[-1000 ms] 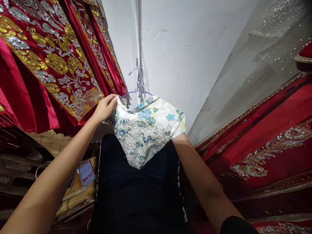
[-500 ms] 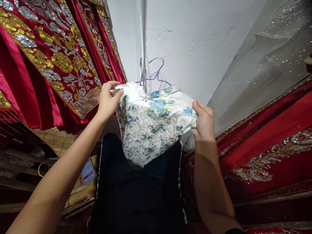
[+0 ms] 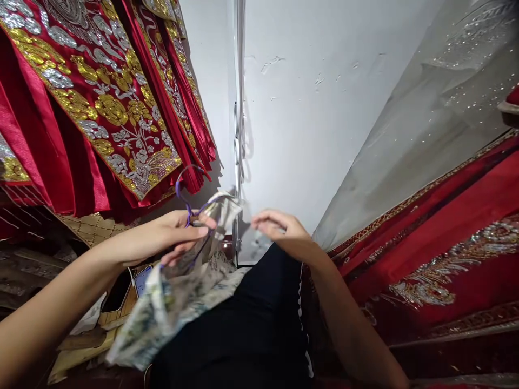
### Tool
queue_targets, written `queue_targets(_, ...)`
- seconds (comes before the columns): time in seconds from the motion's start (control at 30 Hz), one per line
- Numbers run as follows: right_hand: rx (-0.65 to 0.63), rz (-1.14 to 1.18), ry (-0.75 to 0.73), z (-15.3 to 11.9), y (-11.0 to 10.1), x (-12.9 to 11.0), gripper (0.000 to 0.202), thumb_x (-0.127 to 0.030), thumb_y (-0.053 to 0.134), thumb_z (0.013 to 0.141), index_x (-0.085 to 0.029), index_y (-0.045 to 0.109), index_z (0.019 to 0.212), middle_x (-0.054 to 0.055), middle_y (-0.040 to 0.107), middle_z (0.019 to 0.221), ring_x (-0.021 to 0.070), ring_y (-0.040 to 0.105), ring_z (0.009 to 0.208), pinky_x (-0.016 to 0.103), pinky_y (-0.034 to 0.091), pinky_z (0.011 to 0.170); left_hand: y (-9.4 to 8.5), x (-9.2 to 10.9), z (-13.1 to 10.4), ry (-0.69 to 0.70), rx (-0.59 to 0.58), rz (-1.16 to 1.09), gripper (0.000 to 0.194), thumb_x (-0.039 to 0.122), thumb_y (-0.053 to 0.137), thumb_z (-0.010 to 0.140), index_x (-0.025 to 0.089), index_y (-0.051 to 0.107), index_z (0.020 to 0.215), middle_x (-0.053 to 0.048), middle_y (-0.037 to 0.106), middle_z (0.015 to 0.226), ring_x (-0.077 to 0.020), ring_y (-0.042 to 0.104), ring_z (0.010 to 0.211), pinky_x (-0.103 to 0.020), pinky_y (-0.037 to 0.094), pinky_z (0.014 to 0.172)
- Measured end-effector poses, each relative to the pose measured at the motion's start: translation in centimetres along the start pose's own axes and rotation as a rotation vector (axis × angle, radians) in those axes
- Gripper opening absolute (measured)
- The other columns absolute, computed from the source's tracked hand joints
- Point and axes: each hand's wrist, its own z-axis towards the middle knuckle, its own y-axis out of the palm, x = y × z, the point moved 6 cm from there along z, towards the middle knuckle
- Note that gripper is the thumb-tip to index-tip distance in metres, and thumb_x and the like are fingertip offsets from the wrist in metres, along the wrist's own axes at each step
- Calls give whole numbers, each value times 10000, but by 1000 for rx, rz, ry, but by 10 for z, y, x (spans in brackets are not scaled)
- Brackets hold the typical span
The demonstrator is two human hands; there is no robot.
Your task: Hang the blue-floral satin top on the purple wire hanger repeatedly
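Note:
My left hand (image 3: 182,232) is closed round the neck of a purple hanger (image 3: 188,208), whose hook points up. From the hanger hangs a white garment with a blue and green floral print (image 3: 162,313), tilted to the lower left and blurred by motion. Part of it lies against my dark clothing (image 3: 239,324). My right hand (image 3: 284,229) is to the right of the garment, apart from it, with fingers curled loosely and nothing seen between them.
Red garments with gold and silver embroidery (image 3: 117,108) hang at the left. Sheer sparkly white fabric (image 3: 405,124) and red beaded garments (image 3: 454,259) are at the right. A phone (image 3: 142,280) lies at the lower left. Ahead is a white wall (image 3: 300,108).
The garment has swung down and left from between both hands. My left hand now grips the hanger, and my right hand has let go of the garment and moved left.

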Motion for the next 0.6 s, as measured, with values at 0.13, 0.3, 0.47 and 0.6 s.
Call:
queue_targets(0.13,277,-65,-69,29,-20,28,450,-556,633,896,-238,670,1213,85,663,1259,269,588,1222,415,463,1052,-36,14,-9,127,179,443,311,485,690,860,187,709,945,16,552,607,-89,464,482,-190,340,420)
queue_targets(0.3,131,206,32,37,-18,35,528,-693,600,854,-183,696,757,31,654,689,193,635,685,313,540,642,-79,48,17,455,559,584,310,474,713,833,166,680,837,-32,659,716,-148,602,654,-245,481,590)
queue_targets(0.47,424,443,-6,58,-57,24,418,-604,734,790,-187,722,781,22,670,670,165,612,587,290,508,556,-77,64,22,831,1028,777,231,339,687,860,226,661,1059,-77,687,1125,-242,622,1044,-390,502,927)
queue_targets(0.6,539,514,-13,74,-82,30,415,-602,791,716,-196,700,723,18,650,609,189,622,563,319,526,547,-41,43,41,832,871,904,200,306,573,935,230,642,1107,-58,688,978,-224,636,915,-368,494,845)
